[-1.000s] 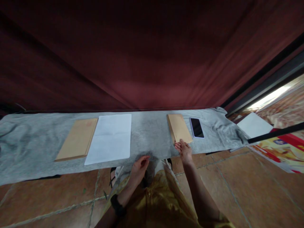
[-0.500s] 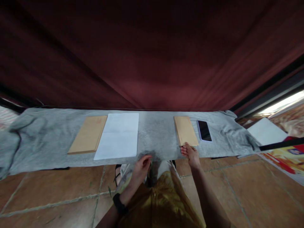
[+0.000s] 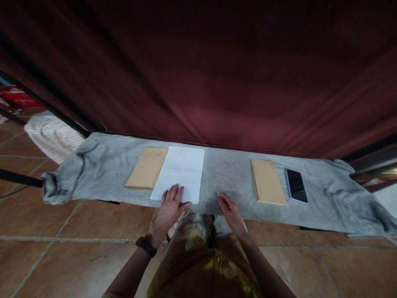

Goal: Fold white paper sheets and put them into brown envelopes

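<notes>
Left hand (image 3: 169,209) is flat, palm down, fingers (image 3: 174,193) spread, with the fingertips on the near edge of the white paper sheet (image 3: 182,169); the heel of the hand sits over the near edge of the grey cloth (image 3: 229,176). It holds nothing, just contact on top. Black wristband (image 3: 145,246) on that wrist. Right hand (image 3: 231,211) is just to the right, well clear of the sheet, fingers loosely curled and slightly apart, fingertips touching bare cloth near its front edge, gripping nothing. The sheet lies flat on the cloth, long side running away from the person, faint fold crease across the middle. Left brown envelope stack (image 3: 147,167) butts against the sheet's left edge, maybe slightly under it, can't tell. Right brown envelope stack (image 3: 267,181) lies further right on the cloth, apart from both hands, with a smartphone (image 3: 296,185) just beside it, screen up and dark. Cloth is spread on the tiled floor (image 3: 68,244), bunched at both ends. Dark red curtain (image 3: 217,74) hangs behind the cloth.
</notes>
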Available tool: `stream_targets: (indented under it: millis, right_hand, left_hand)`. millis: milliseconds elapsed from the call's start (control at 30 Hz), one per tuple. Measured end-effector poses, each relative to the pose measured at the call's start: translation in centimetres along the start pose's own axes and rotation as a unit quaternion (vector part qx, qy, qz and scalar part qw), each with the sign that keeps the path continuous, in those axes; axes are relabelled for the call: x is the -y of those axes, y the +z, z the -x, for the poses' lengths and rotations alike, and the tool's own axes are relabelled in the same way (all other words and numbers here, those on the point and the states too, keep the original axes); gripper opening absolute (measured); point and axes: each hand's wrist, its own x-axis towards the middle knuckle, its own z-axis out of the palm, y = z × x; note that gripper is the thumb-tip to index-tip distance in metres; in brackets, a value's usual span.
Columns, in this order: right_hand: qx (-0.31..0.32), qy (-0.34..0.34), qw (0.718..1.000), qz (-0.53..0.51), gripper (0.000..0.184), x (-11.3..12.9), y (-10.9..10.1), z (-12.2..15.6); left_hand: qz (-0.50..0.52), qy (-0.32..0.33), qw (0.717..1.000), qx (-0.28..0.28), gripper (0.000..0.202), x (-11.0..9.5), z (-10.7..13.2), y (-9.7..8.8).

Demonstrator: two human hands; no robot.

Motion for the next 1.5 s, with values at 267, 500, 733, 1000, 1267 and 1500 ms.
stream_targets:
  millis: [267,500,733,1000,1267,1500]
  right_hand:
    - [0.071,0.012,0.989,0.129,0.033,1.9,8.1,-2.5]
    - [0.050,-0.031,0.987,0.147,0.034,2.3,9.5,-1.6]
    - [0.013,-0.091,0.983,0.157,0.039,2.2,10.6,-0.8]
    - [0.025,0.020,0.995,0.095,0.034,1.3,8.8,-1.4]
    - [0.062,0.050,0.996,0.044,0.038,1.8,9.3,-3.6]
    - [0.068,0.006,0.995,0.067,0.039,1.6,8.9,-3.6]
  left_hand:
    - [-0.054,0.009,0.998,0.031,0.064,0.1,-0.5,-0.7]
    - [-0.050,0.015,0.998,0.029,0.063,0.2,-0.5,-0.9]
    - [-0.050,0.014,0.998,0.024,0.058,0.0,-0.6,-1.2]
    - [-0.061,0.045,0.995,0.064,0.050,0.5,-1.3,-1.7]
    - [-0.088,0.087,0.988,0.090,0.063,0.7,-1.4,-2.1]
    - [-0.075,0.096,0.989,0.089,0.057,0.6,-1.3,-2.1]
